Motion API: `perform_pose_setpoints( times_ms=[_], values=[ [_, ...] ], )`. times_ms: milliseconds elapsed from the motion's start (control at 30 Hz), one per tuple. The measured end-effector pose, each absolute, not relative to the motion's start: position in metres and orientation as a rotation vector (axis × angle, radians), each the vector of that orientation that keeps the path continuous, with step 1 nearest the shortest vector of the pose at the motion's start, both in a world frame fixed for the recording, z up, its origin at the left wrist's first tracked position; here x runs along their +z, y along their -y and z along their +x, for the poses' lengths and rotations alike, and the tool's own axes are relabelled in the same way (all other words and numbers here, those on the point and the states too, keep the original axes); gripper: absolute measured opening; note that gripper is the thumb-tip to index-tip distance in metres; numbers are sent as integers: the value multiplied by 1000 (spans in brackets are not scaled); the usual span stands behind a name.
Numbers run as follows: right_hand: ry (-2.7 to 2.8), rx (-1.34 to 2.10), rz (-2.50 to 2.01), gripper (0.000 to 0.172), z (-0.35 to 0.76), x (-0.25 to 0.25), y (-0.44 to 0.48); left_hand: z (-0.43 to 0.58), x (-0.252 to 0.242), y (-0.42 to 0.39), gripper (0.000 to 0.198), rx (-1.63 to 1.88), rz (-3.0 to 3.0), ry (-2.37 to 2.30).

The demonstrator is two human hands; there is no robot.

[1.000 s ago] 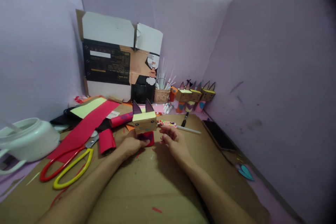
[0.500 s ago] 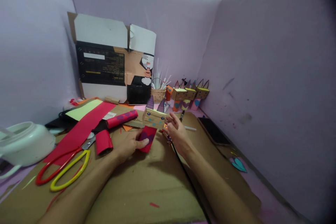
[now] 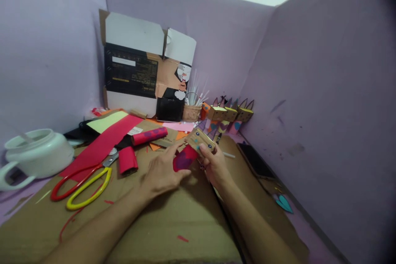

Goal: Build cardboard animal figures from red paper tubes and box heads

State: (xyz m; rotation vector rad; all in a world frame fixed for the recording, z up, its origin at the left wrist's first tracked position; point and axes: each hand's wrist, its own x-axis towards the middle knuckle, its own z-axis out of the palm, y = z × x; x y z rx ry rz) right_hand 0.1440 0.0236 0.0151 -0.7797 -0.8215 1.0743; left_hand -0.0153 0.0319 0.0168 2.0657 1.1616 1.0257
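Observation:
A cardboard figure [image 3: 201, 138] has a box head with drawn eyes, blue spots and purple striped ears. Its body is a red paper tube [image 3: 185, 158] with a purple heart. The figure tilts to the right over the cardboard sheet. My right hand [image 3: 215, 163] grips the head, thumb on its front and fingers behind. Around the red tube curls my left hand [image 3: 163, 169], its thumb along the lower end; its far fingers are partly hidden. Left of that hand lies a short red paper roll [image 3: 128, 161], with large scissors [image 3: 83, 181] beside it.
A white pot [image 3: 40, 154] stands at the left. Behind are red paper [image 3: 102, 142], a longer red roll [image 3: 150, 135], a basket of white sticks [image 3: 192, 112] and several similar figures [image 3: 244, 112]. A phone [image 3: 256, 161] lies along the right wall, near a blue paper heart [image 3: 284, 203].
The figure has tipped from upright to a rightward lean. My right hand has closed on its head, and my left hand has shifted its grip on the tube. The view has swung slightly left.

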Motion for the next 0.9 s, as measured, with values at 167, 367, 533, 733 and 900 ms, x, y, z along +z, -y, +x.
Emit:
perform_pose_setpoints(
  times_ms=[167,367,533,733,900],
  values=[
    [792,1123,-796,40,137,15,-20,-9,12,-22,70,1118,2246,-1228],
    [874,1104,-791,36,133,9,-16,-9,8,-20,58,1115,2324,-1260],
    [897,1123,-791,39,135,9,-16,-11,3,-21,56,1255,2325,-1184],
    [929,1081,-827,40,136,4,-17,-9,8,-20,50,1166,2434,-1328],
    [929,969,-856,44,144,8,-19,-10,20,-20,61,1055,2311,-1341]
  ],
)
